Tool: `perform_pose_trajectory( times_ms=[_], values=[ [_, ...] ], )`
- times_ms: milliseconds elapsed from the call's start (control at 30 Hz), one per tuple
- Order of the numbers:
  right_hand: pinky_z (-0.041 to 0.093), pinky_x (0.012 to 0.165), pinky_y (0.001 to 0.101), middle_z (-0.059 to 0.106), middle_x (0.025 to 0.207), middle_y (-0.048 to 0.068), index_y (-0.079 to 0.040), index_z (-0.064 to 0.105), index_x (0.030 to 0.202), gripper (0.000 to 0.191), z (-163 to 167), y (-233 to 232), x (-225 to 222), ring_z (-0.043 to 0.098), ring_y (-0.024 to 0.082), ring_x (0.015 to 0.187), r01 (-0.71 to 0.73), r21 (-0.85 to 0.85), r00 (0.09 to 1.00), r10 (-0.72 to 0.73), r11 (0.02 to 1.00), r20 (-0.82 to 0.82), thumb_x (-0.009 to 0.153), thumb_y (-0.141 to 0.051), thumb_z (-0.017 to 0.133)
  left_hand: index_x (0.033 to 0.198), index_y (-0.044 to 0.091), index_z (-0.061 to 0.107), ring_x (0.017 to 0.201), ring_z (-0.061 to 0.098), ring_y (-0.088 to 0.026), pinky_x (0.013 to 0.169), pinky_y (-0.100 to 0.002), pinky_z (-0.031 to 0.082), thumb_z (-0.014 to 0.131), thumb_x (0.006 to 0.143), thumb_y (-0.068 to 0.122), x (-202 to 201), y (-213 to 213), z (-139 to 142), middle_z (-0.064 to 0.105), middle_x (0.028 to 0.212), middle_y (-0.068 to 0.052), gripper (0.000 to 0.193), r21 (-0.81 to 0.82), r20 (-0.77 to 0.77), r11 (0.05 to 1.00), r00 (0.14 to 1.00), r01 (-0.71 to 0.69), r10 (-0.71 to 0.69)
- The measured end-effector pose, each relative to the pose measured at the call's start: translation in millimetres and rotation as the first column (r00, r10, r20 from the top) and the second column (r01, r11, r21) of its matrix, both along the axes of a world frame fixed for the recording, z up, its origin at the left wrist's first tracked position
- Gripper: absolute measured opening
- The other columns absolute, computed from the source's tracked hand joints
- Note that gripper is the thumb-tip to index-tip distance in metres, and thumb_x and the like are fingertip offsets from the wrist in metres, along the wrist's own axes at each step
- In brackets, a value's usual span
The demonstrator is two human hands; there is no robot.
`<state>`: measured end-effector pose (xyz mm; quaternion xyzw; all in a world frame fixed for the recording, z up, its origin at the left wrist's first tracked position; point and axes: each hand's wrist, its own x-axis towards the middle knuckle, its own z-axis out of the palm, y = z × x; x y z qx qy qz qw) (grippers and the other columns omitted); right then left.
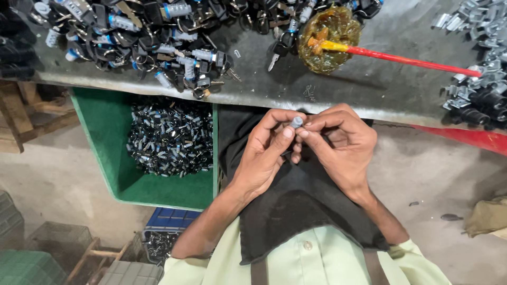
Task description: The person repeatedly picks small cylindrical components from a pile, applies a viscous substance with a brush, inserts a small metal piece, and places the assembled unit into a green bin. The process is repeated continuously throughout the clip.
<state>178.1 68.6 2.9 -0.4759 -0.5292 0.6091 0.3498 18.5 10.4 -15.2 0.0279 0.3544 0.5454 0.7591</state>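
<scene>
Two hands pinching one small grey cylinder [297, 122] — left hand [264, 153] and right hand [338, 145] both grasping it by fingertips. Just below the grey workbench [369, 84], beside a green bin [105, 126] of lock parts [170, 138].

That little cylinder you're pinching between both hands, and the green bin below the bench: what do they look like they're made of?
The small cylinder, pinched by the left hand and right hand, looks like bare metal: grey with a dull sheen, though it is too small to be sure. The green bin looks like moulded plastic: even matte colour, smooth walls, a rounded rim.

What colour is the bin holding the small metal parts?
Green bin, seen in the head view.
</scene>
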Motion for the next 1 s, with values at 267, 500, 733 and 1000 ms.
perform_pose_trajectory(
  times_ms=[267, 500, 733, 1000],
  values=[
    [0.062, 0.088, 0.0286, 0.063, 0.113, 0.013, 0.006, 0.064, 0.105, 0.014, 1.0, -2.6, 2.4, 0.071, 0.016, 0.099, -0.001, -0.066, 0.996, -0.005, 0.998, -0.086, 0.096, 0.014, 0.07, 0.131, 0.004, 0.06, 0.094, 0.058, -0.009, 0.076, -0.028, 0.053, 0.062, 0.109, 0.024, -2.7, -0.7, -0.7, 0.063, 0.108, -0.002, 0.03, -0.002, 0.046, 1.0, 0.999, 0.009, -0.009],
    [0.062, 0.086, 0.0282, 0.063, 0.111, 0.012, 0.005, 0.062, 0.104, 0.014, 2.6, -2.1, 0.9, 0.071, 0.016, 0.097, -0.01, -0.076, 0.993, 0.001, 0.997, -0.119, 0.098, 0.014, 0.07, 0.132, 0.002, 0.061, 0.095, 0.06, -0.01, 0.079, -0.029, 0.055, 0.062, 0.109, 0.022, -3.1, -4.3, -5.4, 0.064, 0.109, -0.003, 0.031, -0.002, 0.051, 1.0, 0.999, 0.015, -0.014],
    [0.063, 0.078, 0.0285, 0.062, 0.108, 0.012, 0.002, 0.06, 0.105, 0.017, -6.1, 0.1, 10.1, 0.072, 0.016, 0.09, -0.069, -0.163, 0.988, 0.045, 0.984, -0.149, 0.095, 0.013, 0.07, 0.134, -0.001, 0.063, 0.095, 0.061, -0.01, 0.083, -0.03, 0.056, 0.063, 0.109, 0.019, -3.2, -5.1, -10.6, 0.067, 0.113, -0.004, 0.032, 0.019, 0.076, 1.0, 0.997, 0.019, -0.02],
    [0.049, 0.056, 0.0191, 0.063, 0.102, 0.005, -0.007, 0.048, 0.134, 0.042, -2.7, 39.0, 31.7, 0.063, 0.011, 0.078, 0.093, -0.434, 0.764, -0.344, 0.896, -0.546, 0.102, -0.016, 0.074, 0.13, 0.001, 0.06, 0.095, 0.067, -0.012, 0.087, -0.027, 0.056, 0.065, 0.107, 0.017, -29.9, 9.5, 24.1, 0.072, 0.112, -0.007, 0.029, 0.144, -0.28, 0.984, 0.958, 0.107, -0.063]
  ],
)
